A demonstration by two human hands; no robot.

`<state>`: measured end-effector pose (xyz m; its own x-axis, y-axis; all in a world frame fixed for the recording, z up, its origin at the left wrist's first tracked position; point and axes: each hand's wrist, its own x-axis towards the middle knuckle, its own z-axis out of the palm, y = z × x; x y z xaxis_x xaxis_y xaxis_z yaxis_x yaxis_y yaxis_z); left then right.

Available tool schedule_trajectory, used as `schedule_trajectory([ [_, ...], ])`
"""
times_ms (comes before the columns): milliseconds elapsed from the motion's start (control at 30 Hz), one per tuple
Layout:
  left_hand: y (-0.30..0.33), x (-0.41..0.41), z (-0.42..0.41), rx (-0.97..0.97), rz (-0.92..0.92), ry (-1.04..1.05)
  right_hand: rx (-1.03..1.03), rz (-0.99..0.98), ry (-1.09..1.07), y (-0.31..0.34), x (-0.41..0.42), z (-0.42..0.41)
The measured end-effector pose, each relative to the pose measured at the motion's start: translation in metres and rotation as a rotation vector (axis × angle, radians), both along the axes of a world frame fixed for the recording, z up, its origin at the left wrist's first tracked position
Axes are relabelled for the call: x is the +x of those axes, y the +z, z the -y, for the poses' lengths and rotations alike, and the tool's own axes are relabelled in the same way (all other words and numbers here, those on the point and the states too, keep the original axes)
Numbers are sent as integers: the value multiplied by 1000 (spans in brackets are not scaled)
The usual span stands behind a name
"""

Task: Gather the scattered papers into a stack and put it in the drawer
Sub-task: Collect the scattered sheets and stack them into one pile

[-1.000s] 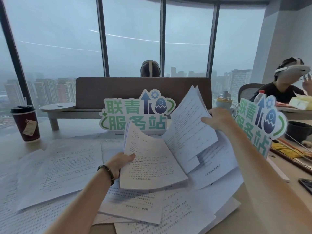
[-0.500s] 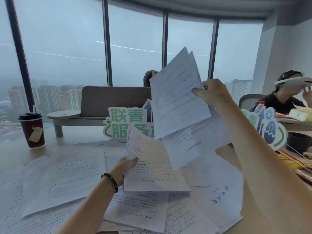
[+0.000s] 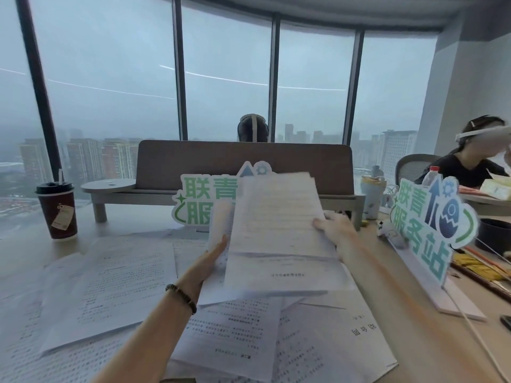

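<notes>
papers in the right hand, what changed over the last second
The right hand lifted its sheets high, then brought them down onto the sheets in the left hand. Both keep their grip. The loose papers and coffee cup stayed put.

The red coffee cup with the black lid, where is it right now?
In the head view the red coffee cup stands upright at the far left of the desk, beyond the scattered papers and left of the grey bench.

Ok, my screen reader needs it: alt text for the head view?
Both hands, left hand and right hand, hold papers above loose sheets covering a desk. Coffee cup at left, green signs behind.
</notes>
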<state>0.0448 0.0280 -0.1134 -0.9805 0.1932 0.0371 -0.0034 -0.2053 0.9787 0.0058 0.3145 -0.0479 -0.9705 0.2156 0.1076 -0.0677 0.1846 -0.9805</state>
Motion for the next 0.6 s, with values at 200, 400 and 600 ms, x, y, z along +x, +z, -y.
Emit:
schedule_trajectory([
  [200,-10,3,-1,8,111,5,5,83,2,-45,-5,2],
  [400,-11,3,-4,62,137,61,-17,101,-29,-57,-8,-5],
  [600,-7,12,-5,20,82,-35,-82,68,-166,-63,-9,-5],
])
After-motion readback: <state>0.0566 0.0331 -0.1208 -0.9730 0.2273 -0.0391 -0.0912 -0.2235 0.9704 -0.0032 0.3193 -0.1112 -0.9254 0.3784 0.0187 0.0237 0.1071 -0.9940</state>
